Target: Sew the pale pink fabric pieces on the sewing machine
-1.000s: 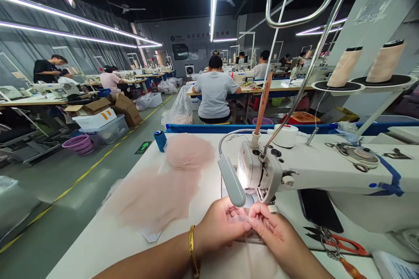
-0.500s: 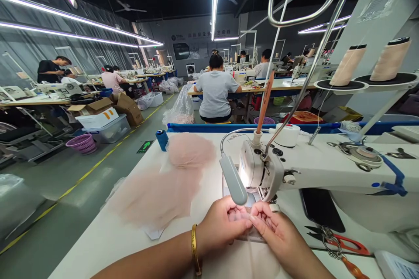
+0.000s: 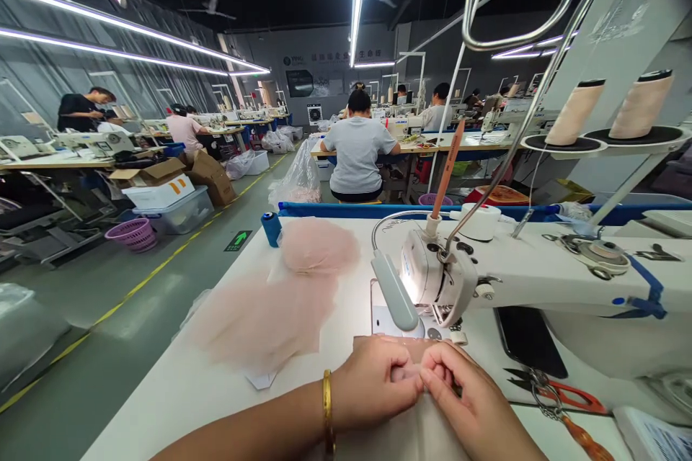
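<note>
My left hand (image 3: 375,382) and my right hand (image 3: 468,392) meet on the white table in front of the sewing machine (image 3: 519,281). Both pinch a small piece of thin pink fabric (image 3: 403,374) between thumb and fingers, just short of the needle plate (image 3: 392,320). A gold bangle (image 3: 327,410) sits on my left wrist. The machine's lit head (image 3: 427,277) and its grey lamp arm (image 3: 394,292) hang just above my hands. A heap of sheer pink fabric (image 3: 270,313) lies to the left on the table.
Red-handled scissors (image 3: 562,396) and a dark phone (image 3: 527,342) lie at the right under the machine arm. Two thread cones (image 3: 610,112) stand on a rack. A blue spool (image 3: 270,228) stands at the table's far edge. Other people sit at machines beyond; boxes and baskets line the left aisle.
My hands have drawn slightly back toward me and lower, away from the needle, still pinching the fabric piece. The view has shifted a little to the left.
</note>
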Demonstrator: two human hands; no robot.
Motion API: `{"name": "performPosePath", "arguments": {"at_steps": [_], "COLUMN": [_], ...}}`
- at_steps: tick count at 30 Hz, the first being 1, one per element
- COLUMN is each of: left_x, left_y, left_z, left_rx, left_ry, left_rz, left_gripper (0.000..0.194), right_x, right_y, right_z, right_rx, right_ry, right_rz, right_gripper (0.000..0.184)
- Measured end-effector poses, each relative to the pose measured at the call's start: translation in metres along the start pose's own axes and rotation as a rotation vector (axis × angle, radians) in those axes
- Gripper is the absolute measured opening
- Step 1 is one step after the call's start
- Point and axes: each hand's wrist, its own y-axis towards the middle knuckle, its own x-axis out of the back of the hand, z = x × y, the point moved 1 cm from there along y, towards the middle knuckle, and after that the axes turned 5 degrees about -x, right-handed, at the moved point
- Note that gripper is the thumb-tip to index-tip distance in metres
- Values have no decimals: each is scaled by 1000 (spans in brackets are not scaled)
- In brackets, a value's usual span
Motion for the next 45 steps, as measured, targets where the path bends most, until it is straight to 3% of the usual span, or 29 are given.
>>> {"name": "performPosePath", "arguments": {"at_steps": [3, 5, 7, 10, 13, 18, 24, 39, 45], "left_x": [-10, -12, -11, -11, -11, -11, -12, -10, -10], "left_y": [4, 4, 2, -1, -1, -2, -2, 0, 1], "left_z": [9, 12, 13, 17, 22, 19, 16, 15, 17], "left_rx": [-51, -96, -217, -468, -564, -511, -454, -371, -323], "left_ry": [356, 500, 605, 723, 758, 779, 788, 812, 811], "left_rz": [-159, -263, -329, -313, -284, -222, -227, -287, -246], "left_gripper": [34, 21, 21, 15, 26, 23, 21, 9, 10], "right_x": [-8, -13, -14, -10, -4, 8, 13, 1, -2], "right_y": [13, 22, 27, 31, 31, 27, 25, 30, 32], "right_z": [-7, -10, -12, -14, -18, -25, -25, -49, -49], "right_rx": [23, 26, 30, 41, 71, 162, 330, 405, 391], "right_ry": [-205, -252, -269, -302, -327, -339, -430, -627, -610], "right_rz": [-26, -57, -56, -52, -51, -28, 56, -160, -153], "right_gripper": [29, 28, 28, 28, 26, 29, 39, 44, 44]}}
